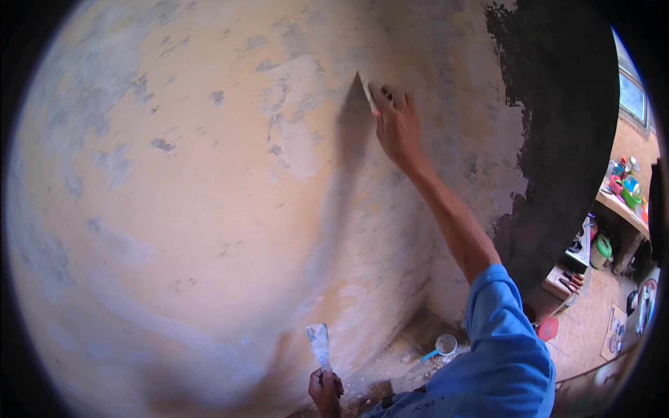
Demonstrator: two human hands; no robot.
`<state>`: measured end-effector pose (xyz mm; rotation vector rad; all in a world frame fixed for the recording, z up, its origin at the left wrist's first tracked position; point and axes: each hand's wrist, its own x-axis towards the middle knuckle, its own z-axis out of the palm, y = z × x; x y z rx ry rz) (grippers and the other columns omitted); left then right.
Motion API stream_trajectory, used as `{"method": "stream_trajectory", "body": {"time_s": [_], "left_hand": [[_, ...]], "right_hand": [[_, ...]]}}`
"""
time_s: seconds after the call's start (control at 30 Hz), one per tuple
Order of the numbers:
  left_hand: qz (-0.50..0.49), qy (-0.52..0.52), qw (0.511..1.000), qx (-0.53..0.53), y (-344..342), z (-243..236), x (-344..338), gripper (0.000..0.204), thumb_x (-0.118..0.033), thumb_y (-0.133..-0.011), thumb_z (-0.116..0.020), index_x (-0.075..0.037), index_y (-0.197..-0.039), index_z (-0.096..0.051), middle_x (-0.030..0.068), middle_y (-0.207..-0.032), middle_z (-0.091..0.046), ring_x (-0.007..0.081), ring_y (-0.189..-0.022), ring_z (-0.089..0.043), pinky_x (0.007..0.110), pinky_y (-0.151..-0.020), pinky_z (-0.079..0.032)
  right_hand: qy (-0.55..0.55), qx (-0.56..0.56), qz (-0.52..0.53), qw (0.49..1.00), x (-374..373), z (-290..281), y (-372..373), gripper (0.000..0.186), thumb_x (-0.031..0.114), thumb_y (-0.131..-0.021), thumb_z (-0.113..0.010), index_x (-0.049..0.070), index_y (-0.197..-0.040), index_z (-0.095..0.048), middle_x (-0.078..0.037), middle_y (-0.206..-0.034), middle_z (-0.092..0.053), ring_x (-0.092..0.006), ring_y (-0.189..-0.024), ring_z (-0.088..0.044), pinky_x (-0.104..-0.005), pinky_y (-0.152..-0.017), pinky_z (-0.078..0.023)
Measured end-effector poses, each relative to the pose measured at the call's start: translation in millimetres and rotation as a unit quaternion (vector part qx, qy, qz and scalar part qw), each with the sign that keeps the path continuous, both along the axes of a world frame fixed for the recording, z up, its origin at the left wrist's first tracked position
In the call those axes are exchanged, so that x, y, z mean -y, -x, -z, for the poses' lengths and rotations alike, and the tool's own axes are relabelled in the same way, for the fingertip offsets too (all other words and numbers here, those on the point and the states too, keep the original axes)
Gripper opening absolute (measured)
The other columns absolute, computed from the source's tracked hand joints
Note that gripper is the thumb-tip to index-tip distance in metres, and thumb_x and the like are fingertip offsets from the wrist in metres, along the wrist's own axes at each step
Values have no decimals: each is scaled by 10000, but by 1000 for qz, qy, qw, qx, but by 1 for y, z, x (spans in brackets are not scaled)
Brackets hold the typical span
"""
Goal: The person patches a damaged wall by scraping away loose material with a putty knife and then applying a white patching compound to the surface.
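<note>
- up high, the right hand point(398, 129) is clamped on a small scraper point(367, 90), whose blade meets the peach-coloured wall point(209, 209) near the upper middle, just left of where the dark unpainted patch point(557, 104) begins.
- low down, near the foot of the wall, the left hand point(325, 391) is closed round the handle of a second putty knife point(320, 346), blade up and smeared with pale filler, held just off the wall surface; the two hands are well apart.
- likely slip: the right arm is stretched far overhead, so pressure on the blade may be uneven; a tilted corner could gouge the skim instead of smoothing it.
- the wall already shows grey blotches and thin streaks; pressing too hard may lift more of the coat, and too light a pass may leave ridges.
- filler on the lower knife could drop or dry while it waits, since the blade stands upright and nothing sits under it.
- footing looks risky: rubble and a small white cup with a blue handle point(444, 344) lie on the floor at the base of the wall, close by the person's body, so a step sideways could knock it over.
- the blue sleeve point(502, 334) hangs near the wall and might brush wet patches.
</note>
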<state>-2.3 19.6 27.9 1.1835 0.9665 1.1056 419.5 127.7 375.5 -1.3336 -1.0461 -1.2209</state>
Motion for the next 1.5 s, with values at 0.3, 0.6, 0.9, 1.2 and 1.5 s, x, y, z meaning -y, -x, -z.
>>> {"method": "stream_trajectory", "body": {"time_s": [0.3, 0.6, 0.9, 1.2, 1.5], "left_hand": [[1, 4, 1000, 16, 3, 5, -6, 198, -186, -967, -568, 8, -973, -528, 52, -644, -542, 100, -421, -456, 240, -369, -329], [-20, -1, 1000, -22, 7, 39, -24, 195, -247, -992, -538, -66, -924, -557, 12, -625, -528, 76, -447, -455, 235, -391, -345], [15, 8, 1000, 22, -2, 5, -17, 214, -209, -966, -589, -4, -968, -528, 44, -633, -536, 94, -419, -451, 237, -366, -323], [12, 35, 999, 27, -7, 3, -15, 205, -211, -971, -593, -18, -952, -527, 39, -641, -545, 92, -431, -462, 233, -369, -330], [54, -31, 998, 11, -5, -14, -13, 220, -193, -993, -538, 20, -1047, -544, 38, -667, -552, 83, -496, -483, 231, -440, -356]], "right_hand": [[40, 131, -129, 982, 20, -4, 43, 604, -99, -748, -657, 127, -1307, -617, -70, -1148, -609, -283, -1035, -552, -405, -872, -453], [-17, 186, 40, 981, -34, -43, 23, 737, -50, -707, -709, 119, -1401, -530, -87, -1251, -543, -318, -1056, -540, -426, -915, -445], [19, 92, -33, 995, 14, -32, 18, 498, 13, -817, -671, 50, -1306, -591, -157, -1154, -561, -349, -1075, -550, -428, -856, -487], [71, 101, -48, 991, -27, -29, 109, 491, 148, -857, -687, 47, -1324, -574, -140, -1161, -556, -302, -1029, -548, -390, -840, -503], [72, -22, -175, 982, 50, -7, 67, 330, 12, -897, -570, 51, -1216, -643, -105, -1118, -595, -236, -974, -585, -357, -816, -503]]}}
